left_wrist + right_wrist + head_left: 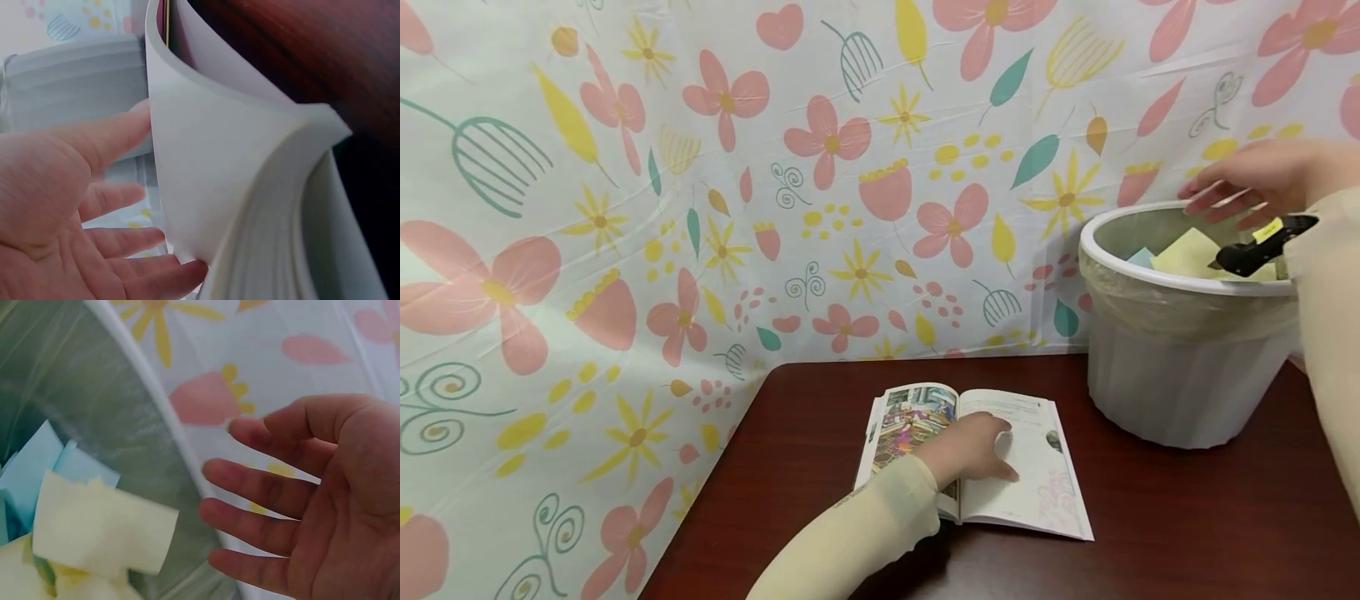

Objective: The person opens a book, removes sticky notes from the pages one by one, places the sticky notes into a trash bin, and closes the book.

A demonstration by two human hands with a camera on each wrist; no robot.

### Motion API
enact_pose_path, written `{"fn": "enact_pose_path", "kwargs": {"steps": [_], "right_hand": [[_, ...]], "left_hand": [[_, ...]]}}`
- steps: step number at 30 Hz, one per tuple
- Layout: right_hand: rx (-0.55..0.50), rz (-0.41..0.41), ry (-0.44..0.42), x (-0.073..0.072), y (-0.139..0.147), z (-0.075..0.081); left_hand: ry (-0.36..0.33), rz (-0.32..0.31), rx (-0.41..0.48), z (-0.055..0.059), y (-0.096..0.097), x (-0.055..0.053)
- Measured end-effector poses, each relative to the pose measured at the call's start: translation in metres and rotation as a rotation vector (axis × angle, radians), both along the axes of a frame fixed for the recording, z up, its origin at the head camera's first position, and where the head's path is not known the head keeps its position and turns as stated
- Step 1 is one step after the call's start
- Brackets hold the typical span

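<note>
An open book (1018, 450) lies on the dark red table, a colourful picture on its left page and text on its right. My left hand (972, 446) rests over the middle of the book, fingers spread, touching the pages; in the left wrist view its fingers (134, 240) lie against a curved page. Over the rim of a grey trash bin (1180, 375) hovers my right hand (1262, 179), its fingers loosely spread and holding nothing. Inside the bin are yellow paper pieces (103, 525) and blue paper pieces (31, 478).
A clear plastic liner (1172, 312) is folded over the bin's rim. A black strap-like device with a yellow label (1262, 246) sits at my right wrist. Behind the table (790, 467) hangs a flower-patterned curtain (842, 208), which also covers the left side.
</note>
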State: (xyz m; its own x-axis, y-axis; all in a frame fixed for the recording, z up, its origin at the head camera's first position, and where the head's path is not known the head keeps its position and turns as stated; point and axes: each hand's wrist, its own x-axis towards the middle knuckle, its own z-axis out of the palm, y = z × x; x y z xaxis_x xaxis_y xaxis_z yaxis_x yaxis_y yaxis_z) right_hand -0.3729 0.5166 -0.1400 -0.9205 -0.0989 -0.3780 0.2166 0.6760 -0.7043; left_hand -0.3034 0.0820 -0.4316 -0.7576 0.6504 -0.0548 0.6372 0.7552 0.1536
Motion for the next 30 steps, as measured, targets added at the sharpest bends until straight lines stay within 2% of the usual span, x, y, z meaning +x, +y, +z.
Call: {"fn": "enact_pose_path", "kwargs": {"steps": [4,9,13,16,20,24,27,30], "right_hand": [[0.081,0.065,0.1,0.005,-0.02,0.016],[0.196,0.125,0.313,0.02,-0.058,0.03],[0.238,0.154,0.456,0.041,-0.095,0.032],[0.218,0.193,0.552,0.063,-0.126,0.024],[0.182,0.282,0.677,0.095,-0.165,-0.001],[0.117,0.436,0.762,0.117,-0.192,-0.042],[0.044,0.511,0.743,0.125,-0.198,-0.079],[-0.027,0.487,0.684,0.125,-0.197,-0.119]], "left_hand": [[-0.016,0.015,0.011,0.003,-0.003,0.003],[-0.065,0.029,0.031,0.008,-0.011,0.01],[-0.108,0.035,0.065,0.009,-0.02,0.014],[-0.123,0.032,0.085,0.01,-0.029,0.017],[-0.129,0.022,0.103,0.009,-0.042,0.021],[-0.139,0.013,0.119,0.007,-0.053,0.026],[-0.176,0.027,0.134,0.005,-0.061,0.03],[-0.226,0.041,0.16,0.004,-0.066,0.035]]}}
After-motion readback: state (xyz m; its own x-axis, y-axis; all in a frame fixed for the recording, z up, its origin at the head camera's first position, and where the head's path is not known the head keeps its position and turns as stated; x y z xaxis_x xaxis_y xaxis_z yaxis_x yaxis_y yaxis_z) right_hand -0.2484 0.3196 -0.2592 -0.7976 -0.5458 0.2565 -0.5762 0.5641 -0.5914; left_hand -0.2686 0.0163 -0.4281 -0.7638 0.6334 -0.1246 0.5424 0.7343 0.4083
